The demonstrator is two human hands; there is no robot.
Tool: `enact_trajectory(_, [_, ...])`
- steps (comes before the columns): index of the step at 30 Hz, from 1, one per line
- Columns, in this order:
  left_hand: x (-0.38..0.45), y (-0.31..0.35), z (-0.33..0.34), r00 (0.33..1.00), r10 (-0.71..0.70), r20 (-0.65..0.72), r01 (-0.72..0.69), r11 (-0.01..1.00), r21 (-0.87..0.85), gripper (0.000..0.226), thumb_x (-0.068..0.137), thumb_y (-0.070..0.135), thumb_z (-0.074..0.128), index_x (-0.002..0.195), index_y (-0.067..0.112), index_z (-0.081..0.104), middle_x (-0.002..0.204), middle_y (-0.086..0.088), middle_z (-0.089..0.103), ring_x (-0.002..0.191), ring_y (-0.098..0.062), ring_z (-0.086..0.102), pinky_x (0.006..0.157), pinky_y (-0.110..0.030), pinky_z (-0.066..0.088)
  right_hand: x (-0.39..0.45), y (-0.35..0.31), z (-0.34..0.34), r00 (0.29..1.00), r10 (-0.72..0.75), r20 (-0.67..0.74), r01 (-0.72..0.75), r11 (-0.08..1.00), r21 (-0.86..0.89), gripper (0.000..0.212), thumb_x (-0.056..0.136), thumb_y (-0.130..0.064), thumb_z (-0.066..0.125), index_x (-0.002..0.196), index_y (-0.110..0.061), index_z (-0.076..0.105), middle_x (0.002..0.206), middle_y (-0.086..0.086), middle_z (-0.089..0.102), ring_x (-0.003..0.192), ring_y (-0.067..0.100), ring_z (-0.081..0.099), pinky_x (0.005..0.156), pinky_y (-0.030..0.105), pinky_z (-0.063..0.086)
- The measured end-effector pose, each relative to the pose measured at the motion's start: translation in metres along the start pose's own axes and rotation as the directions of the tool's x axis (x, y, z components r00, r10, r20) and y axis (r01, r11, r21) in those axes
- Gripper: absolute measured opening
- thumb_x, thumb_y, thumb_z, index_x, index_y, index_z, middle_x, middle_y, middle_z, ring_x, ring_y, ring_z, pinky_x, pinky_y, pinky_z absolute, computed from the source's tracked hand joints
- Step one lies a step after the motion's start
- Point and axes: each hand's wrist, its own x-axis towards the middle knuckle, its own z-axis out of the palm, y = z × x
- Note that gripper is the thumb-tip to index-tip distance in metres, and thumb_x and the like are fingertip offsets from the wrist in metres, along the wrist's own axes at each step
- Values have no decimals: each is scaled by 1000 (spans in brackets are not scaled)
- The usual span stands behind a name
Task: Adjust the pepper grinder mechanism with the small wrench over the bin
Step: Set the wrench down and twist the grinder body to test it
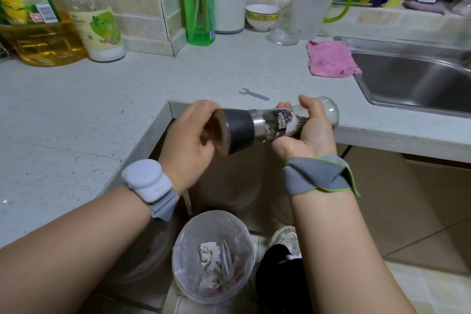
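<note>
Both our hands hold the pepper grinder sideways above the bin, right hand gripping the glass, left hand cupping its base; small wrench lies untouched on the counter, so we judge fetching it comes next

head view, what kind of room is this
Most likely a home kitchen: a stainless steel sink set into a speckled countertop, cooking oil bottles against the tiled wall, and a bowl by the corner.
</note>
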Motion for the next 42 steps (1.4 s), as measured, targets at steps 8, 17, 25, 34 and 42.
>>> enact_trajectory(8, [3,-5,-2,772,-330,544,608,633,-479,76,62,9,82,128,19,47,110,0,64,96,-9,64,83,-21,51,-3,8,-3,994,-78,80,82,996,-43,16,84,-2,63,74,-8,53,66,4,55,59,15,57,53,24,54])
enact_trajectory(17, [11,12,4,658,-455,600,729,187,-659,44,98,50,38,105,8,49,87,-18,52,54,-18,52,43,-26,45,-3,15,2,933,-232,274,284,944,-166,14,86,1,60,76,-8,56,65,4,60,62,15,61,65,27,52])
enact_trajectory(25, [2,21,-12,998,50,45,-51,999,10,52,79,48,55,114,9,51,98,4,47,81,-4,42,71,-5,35,14,19,-24,988,149,-28,-149,989,-9,19,91,-21,61,85,-3,54,74,11,56,75,24,58,98,46,47])
enact_trajectory(34, [-7,28,3,998,-31,-47,15,949,-315,62,51,45,90,102,31,57,98,16,64,94,-4,62,85,-15,44,12,59,-52,915,402,-26,-392,874,-288,34,92,-46,51,106,-17,61,85,8,67,84,22,63,82,33,51])
enact_trajectory(42, [-9,14,13,948,-243,206,318,760,-567,55,65,44,79,114,33,55,108,15,68,108,-7,63,96,-24,46,18,55,-98,753,600,-269,-335,-1,-942,106,78,-86,6,62,1,64,46,13,57,28,17,43,35,15,39])
